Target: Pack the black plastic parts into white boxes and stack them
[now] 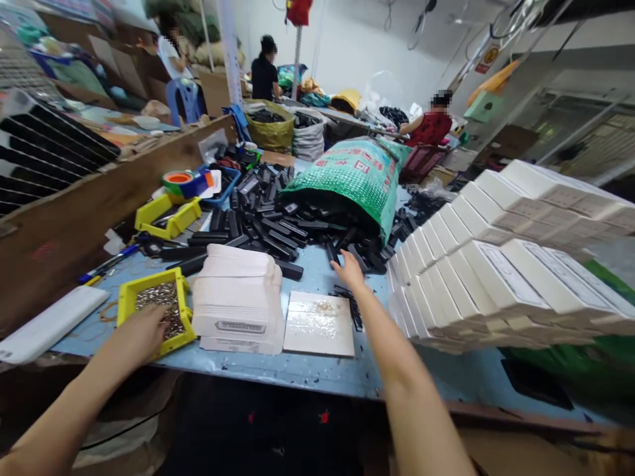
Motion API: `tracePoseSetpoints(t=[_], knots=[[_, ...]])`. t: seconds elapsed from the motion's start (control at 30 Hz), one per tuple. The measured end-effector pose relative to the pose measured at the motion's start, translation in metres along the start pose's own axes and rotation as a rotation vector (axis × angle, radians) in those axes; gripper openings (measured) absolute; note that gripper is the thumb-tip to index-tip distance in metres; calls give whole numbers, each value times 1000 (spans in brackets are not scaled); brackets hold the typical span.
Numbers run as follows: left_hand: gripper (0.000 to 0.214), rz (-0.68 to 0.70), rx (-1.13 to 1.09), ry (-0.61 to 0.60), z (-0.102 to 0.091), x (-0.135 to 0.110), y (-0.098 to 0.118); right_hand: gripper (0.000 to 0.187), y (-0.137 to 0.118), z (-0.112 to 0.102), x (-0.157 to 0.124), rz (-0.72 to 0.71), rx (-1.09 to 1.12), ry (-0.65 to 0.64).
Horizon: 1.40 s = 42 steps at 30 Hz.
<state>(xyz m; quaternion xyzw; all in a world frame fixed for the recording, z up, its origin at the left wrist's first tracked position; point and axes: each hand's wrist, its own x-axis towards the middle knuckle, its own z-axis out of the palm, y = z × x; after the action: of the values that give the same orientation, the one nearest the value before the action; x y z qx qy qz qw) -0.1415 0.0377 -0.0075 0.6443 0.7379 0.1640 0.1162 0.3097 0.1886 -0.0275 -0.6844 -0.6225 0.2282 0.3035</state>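
Observation:
My left hand [141, 334] reaches into a yellow tray [129, 299] full of small metal pieces at the table's near left; its fingertips dip among the pieces and I cannot see whether they pinch any. My right hand [348, 270] stretches forward with fingers spread, touching the near edge of a heap of black plastic bars [278, 228] that spills from a green woven sack [354, 175]. A stack of white flat cartons [237, 297] and a white tile [320, 322] lie between my arms.
Stacked white boxes [501, 264] fill the right side of the blue table [317, 373]. Another yellow tray [166, 215], tape rolls [179, 180] and a blue bin sit at the back left beside a wooden partition [74, 218]. Three people work at far tables.

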Motion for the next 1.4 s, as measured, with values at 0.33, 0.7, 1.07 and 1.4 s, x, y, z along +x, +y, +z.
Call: tracePoseSetpoints(t=[0.33,0.7,1.07,1.4], knots=[[28,-41,169,-122,-7,-5,-11,46,26,15,-64,194,399,197],[33,-567,-1651,-348,79,-54,161,24,-70,29,-175,212,1357,147],[45,-506,-1842,-331,83,-66,198,17,-106,35,-157,246,1638,463],[36,-279,-1663,-43,110,-92,206,18,-104,36,-163,321,1592,488]])
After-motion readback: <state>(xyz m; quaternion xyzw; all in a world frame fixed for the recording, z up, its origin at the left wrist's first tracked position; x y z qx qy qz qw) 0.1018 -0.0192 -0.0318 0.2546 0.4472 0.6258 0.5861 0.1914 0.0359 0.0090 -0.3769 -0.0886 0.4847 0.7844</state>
